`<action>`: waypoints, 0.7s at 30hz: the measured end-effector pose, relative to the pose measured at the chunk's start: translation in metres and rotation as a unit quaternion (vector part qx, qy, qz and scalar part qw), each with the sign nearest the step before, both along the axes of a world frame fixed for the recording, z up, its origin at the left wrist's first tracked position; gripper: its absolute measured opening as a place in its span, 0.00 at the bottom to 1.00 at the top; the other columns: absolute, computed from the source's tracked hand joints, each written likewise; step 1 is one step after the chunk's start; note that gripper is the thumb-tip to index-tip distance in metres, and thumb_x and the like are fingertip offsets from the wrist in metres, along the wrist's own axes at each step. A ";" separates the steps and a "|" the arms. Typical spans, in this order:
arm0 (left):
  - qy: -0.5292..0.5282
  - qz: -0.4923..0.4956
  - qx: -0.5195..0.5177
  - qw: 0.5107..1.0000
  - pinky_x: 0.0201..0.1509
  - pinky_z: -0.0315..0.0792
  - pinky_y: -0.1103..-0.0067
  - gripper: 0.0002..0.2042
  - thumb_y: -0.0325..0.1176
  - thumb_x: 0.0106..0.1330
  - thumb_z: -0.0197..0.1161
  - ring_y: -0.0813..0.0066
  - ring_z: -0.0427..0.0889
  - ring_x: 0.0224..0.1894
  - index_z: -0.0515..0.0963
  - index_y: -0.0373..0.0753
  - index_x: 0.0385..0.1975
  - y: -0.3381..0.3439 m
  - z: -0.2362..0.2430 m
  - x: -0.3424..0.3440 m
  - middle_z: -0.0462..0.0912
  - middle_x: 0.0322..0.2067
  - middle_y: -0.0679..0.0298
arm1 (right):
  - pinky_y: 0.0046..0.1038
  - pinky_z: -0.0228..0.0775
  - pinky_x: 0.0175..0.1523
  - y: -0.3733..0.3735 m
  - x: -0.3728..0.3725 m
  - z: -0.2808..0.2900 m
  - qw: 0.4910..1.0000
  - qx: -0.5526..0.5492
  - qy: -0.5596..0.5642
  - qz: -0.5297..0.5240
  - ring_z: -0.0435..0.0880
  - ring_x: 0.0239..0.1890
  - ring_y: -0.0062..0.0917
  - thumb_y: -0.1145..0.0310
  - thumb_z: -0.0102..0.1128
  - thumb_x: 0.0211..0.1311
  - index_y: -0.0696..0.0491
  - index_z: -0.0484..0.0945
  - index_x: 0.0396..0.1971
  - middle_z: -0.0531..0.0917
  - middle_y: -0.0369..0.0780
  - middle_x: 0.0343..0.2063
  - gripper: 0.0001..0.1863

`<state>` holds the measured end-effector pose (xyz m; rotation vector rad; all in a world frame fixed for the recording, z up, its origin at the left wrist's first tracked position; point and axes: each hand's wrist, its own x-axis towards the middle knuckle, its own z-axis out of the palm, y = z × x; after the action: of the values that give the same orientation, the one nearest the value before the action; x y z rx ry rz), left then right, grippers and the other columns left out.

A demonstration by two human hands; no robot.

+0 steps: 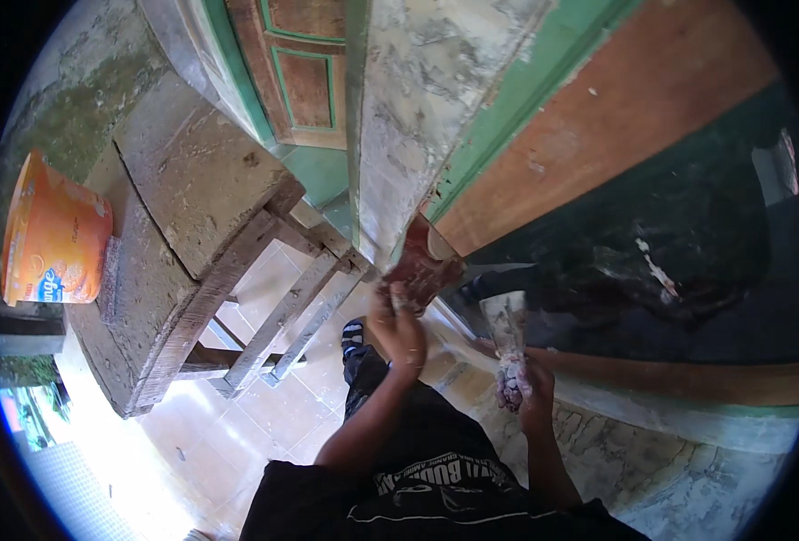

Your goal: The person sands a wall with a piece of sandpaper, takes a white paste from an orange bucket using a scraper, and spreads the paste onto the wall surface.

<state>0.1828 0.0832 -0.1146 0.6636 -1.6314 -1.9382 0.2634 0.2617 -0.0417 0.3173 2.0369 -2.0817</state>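
Figure: I see my left hand [398, 326] pressing a reddish-brown flat rectangular block [422, 263], fingers partly closed over its lower edge, against the weathered grey door-frame post [417, 108] at centre. My right hand [528, 386] is clenched around a clear crumpled plastic bag [506, 326], at four o'clock from the block. An orange cylindrical tub with a printed biscuit label [52, 236] stands at nine o'clock on a rough wooden bench [192, 180].

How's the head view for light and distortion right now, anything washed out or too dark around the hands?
Head view: sunlit floor tiles at lower left are blown out; the dark interior at right is murky. The left hand and right hand are evenly lit but slightly soft. Fisheye bends the wooden bench and door frame toward the rim.
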 end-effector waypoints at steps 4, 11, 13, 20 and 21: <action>0.101 -0.034 0.204 0.973 0.43 0.73 0.79 0.08 0.29 0.69 0.49 0.76 0.78 0.37 0.73 0.33 0.41 -0.032 0.042 0.009 0.78 0.38 0.62 | 0.18 0.56 0.17 -0.013 -0.011 0.019 0.997 -0.001 -0.049 0.057 0.65 0.12 0.15 0.60 0.45 0.68 0.61 0.74 0.35 0.72 0.36 0.15 0.18; 0.124 -0.117 0.172 0.970 0.40 0.74 0.81 0.09 0.31 0.67 0.53 0.78 0.77 0.36 0.71 0.33 0.42 -0.044 0.082 0.029 0.77 0.36 0.63 | 0.19 0.56 0.15 -0.013 -0.015 0.034 0.987 -0.003 -0.106 0.122 0.66 0.10 0.16 0.59 0.45 0.68 0.60 0.74 0.30 0.73 0.37 0.13 0.19; 0.088 -0.138 0.011 0.987 0.38 0.72 0.84 0.09 0.32 0.66 0.55 0.81 0.76 0.34 0.74 0.32 0.39 -0.045 0.089 0.033 0.79 0.32 0.65 | 0.19 0.56 0.15 -0.015 -0.018 0.039 0.987 -0.004 -0.105 0.123 0.66 0.09 0.16 0.58 0.45 0.68 0.60 0.74 0.28 0.73 0.37 0.13 0.19; 0.100 -0.111 0.016 0.989 0.34 0.69 0.86 0.09 0.31 0.66 0.57 0.84 0.74 0.30 0.75 0.31 0.37 -0.039 0.111 0.039 0.79 0.30 0.66 | 0.19 0.55 0.14 -0.018 -0.014 0.040 0.990 -0.037 -0.080 0.113 0.65 0.10 0.16 0.59 0.46 0.68 0.60 0.75 0.28 0.71 0.37 0.12 0.19; 0.109 -0.105 0.033 0.988 0.35 0.68 0.86 0.09 0.31 0.66 0.57 0.84 0.74 0.31 0.75 0.31 0.37 -0.040 0.114 0.039 0.79 0.30 0.66 | 0.19 0.55 0.14 -0.017 -0.012 0.041 0.988 -0.026 -0.085 0.128 0.65 0.09 0.16 0.57 0.45 0.68 0.60 0.75 0.29 0.72 0.37 0.12 0.20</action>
<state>0.2218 0.0436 -0.0006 0.2985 -1.5575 -2.1372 0.2516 0.2450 -0.0011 0.2036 1.8172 -1.8802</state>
